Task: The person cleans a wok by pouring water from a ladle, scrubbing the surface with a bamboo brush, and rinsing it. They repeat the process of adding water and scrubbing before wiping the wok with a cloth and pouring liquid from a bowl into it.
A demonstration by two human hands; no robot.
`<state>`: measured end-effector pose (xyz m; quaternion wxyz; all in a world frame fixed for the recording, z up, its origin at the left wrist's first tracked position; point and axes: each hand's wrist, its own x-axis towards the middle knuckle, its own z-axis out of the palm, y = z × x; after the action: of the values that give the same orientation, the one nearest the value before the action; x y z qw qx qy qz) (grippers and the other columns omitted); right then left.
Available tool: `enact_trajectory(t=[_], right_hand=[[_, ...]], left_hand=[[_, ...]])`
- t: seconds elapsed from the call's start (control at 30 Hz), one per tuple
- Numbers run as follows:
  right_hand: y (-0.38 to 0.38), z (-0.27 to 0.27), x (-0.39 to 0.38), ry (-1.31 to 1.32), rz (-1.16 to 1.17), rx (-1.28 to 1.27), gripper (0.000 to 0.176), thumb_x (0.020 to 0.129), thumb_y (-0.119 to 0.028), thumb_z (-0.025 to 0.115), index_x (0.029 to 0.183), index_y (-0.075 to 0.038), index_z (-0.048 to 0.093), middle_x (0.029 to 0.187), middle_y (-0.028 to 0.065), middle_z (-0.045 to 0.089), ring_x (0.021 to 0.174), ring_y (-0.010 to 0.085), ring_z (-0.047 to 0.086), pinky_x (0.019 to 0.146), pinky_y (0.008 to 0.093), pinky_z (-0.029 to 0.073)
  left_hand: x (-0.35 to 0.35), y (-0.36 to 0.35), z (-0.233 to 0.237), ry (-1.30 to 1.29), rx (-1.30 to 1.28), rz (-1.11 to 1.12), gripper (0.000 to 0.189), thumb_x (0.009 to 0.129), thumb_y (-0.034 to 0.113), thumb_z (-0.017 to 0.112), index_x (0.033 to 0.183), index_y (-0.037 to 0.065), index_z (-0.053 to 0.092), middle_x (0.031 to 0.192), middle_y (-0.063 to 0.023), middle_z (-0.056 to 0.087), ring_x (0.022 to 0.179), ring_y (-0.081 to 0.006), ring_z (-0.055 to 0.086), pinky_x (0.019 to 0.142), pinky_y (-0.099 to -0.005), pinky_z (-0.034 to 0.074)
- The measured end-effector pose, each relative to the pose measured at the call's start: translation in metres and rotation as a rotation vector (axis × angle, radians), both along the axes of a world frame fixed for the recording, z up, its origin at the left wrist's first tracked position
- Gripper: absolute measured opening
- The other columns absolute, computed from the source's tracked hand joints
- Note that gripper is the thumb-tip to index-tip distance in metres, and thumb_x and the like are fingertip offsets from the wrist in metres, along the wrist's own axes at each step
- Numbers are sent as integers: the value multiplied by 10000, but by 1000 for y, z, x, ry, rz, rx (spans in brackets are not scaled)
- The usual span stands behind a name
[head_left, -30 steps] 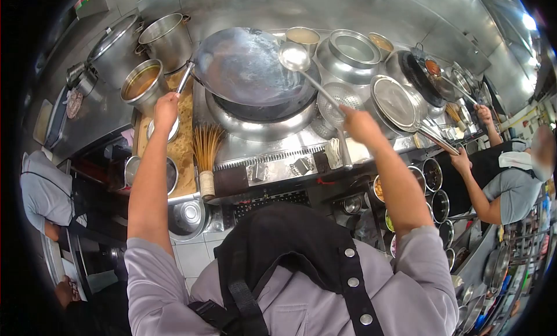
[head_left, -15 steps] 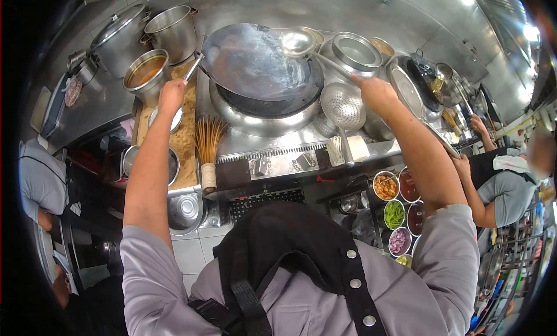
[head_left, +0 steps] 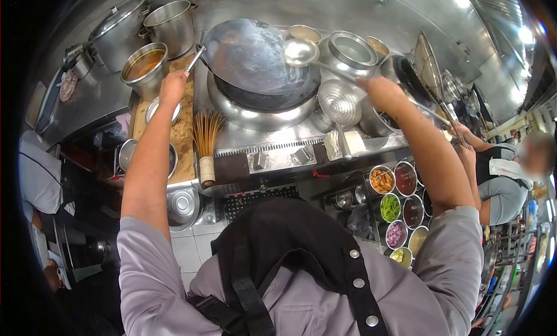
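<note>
A dark wok (head_left: 249, 60) leans tilted over the stove burner (head_left: 267, 117), its inside bare with a greyish sheen. My left hand (head_left: 173, 88) is closed round the wok's handle (head_left: 197, 56) at the left. In my right hand (head_left: 382, 94) is the long handle of a ladle (head_left: 300, 52), whose bowl hangs over the right side of the wok. Below that handle, a perforated skimmer (head_left: 339, 102) rests on the stove top. A bamboo brush (head_left: 206, 140) stands at the stove's front left edge.
A pot of orange-brown liquid (head_left: 143, 66) stands left of the wok. A metal basin (head_left: 353, 49) sits behind right. Tubs of chopped ingredients (head_left: 390, 208) are low at the right. A co-worker (head_left: 498, 168) there holds a large strainer (head_left: 428, 66); another person (head_left: 40, 179) is at far left.
The ladle's bowl has come slightly down and right, and the wok has shifted a little up. At the right, the co-worker's strainer has been raised to a steeper angle.
</note>
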<state>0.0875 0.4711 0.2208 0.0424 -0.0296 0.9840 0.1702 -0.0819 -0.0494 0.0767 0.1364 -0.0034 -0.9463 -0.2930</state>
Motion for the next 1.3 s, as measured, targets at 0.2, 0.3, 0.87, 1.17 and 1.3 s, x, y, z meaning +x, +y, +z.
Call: enact_trajectory(t=[0.2, 0.3, 0.87, 1.17, 1.3], right_hand=[[-21, 13, 16, -127, -58, -9, 584, 878, -31, 501, 1431, -217, 530, 1119, 187, 702, 1035, 348, 690, 899, 467, 549], [-22, 8, 23, -122, -50, -31, 627, 841, -7, 530, 1435, -211, 528, 1120, 183, 704, 1047, 355, 684, 910, 460, 547], [-4, 2, 25, -188, -83, -120, 661, 826, 14, 495, 1451, -202, 514, 1222, 181, 674, 1109, 336, 662, 971, 433, 514], [19, 14, -11, -107, -148, -323, 515, 851, -89, 605, 1361, -162, 606, 1113, 188, 702, 948, 300, 706, 852, 386, 543], [71, -13, -53, 72, 266, -96, 535, 862, -64, 552, 1381, -188, 588, 1113, 191, 702, 1030, 336, 686, 893, 427, 540]], left_hand=[[-9, 10, 3, 33, -77, -29, 310, 977, 335, 542, 1023, 70, 696, 1025, -234, 681, 991, -454, 624, 846, -533, 474], [-16, 12, -1, 68, -76, -38, 317, 975, 343, 541, 1021, 72, 698, 1015, -236, 682, 984, -460, 623, 839, -531, 476], [131, 152, -19, 2, -522, -343, 383, 982, 165, 483, 1345, 60, 542, 1018, -192, 682, 900, -368, 703, 765, -468, 566], [111, 159, -28, -43, -601, -380, 401, 939, 92, 456, 1326, 17, 530, 1039, -218, 683, 904, -383, 712, 753, -476, 582], [100, 169, -29, -129, -609, -358, 381, 947, 102, 451, 1306, 4, 533, 1047, -227, 682, 926, -391, 707, 774, -486, 578]])
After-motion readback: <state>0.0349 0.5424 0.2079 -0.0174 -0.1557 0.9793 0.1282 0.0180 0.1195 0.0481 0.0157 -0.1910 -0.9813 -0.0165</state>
